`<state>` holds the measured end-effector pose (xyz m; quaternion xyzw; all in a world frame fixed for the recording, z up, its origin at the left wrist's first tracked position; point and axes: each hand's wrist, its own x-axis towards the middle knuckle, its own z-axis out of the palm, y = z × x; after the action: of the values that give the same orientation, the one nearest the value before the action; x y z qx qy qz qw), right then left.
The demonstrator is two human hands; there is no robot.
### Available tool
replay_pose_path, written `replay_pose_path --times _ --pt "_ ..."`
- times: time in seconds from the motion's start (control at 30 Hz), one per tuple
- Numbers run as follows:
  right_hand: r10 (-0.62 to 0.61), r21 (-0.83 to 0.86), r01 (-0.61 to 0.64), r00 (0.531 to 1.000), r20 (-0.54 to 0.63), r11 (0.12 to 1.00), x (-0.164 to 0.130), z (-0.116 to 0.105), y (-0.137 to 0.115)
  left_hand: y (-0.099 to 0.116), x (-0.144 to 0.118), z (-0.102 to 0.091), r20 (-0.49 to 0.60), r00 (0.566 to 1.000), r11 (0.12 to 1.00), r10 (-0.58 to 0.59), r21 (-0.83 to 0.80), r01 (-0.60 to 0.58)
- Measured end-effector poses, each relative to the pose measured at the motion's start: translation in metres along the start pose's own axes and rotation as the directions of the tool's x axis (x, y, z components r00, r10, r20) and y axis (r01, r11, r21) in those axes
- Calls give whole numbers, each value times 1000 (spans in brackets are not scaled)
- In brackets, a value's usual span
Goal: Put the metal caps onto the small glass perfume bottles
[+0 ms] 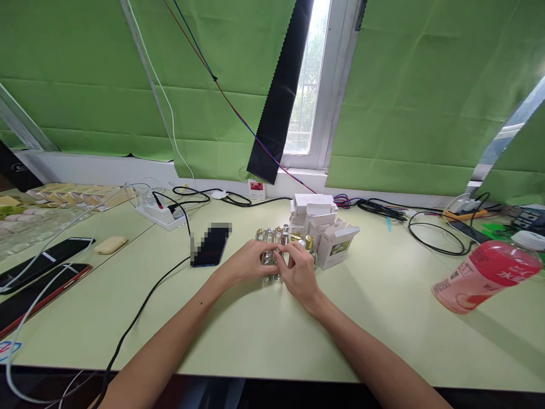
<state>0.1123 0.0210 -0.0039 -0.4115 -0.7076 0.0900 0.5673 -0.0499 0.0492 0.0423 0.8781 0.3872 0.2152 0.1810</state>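
1. The worktop point(383, 307) is pale green and runs the full width of the view under green curtains point(426, 96) and a narrow window point(309, 85). Its near middle is bare, which gives both forearms room to rest while the hands work farther back.
2. A pink drink bottle point(485, 275) lies on its side to the right, well apart from the hands.
3. Two dark phones point(46, 258) lie flat at the left edge with white cables across them; another phone point(212, 245) lies just left of the hands, and a black cable point(140, 312) trails toward the near edge beside the left forearm.
4. A heap of small white cartons point(321, 224) stands just behind and right of the hands, some with open flaps, close enough to reach without shifting the arms.
5. A white power strip point(159, 215) sits at back left, clear of the work.
6. The left hand point(244, 262) curls its fingers around the near bottles from the left; judging by the pose, it steadies them.
7. The right hand point(300, 267) meets it from the right, thumb and forefinger pinching at one bottle's top.
8. The cluster of small glass bottles point(272, 236), with silver and gold caps, stands upright at mid-worktop, partly hidden by both hands, just beside the cartons.
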Motion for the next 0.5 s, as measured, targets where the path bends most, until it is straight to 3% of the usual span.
replay_pose_path --times 0.5 --pt "16 26 -17 1000 20 1000 4 0 0 -2 1 1 -12 1000 1000 26 -3 -26"
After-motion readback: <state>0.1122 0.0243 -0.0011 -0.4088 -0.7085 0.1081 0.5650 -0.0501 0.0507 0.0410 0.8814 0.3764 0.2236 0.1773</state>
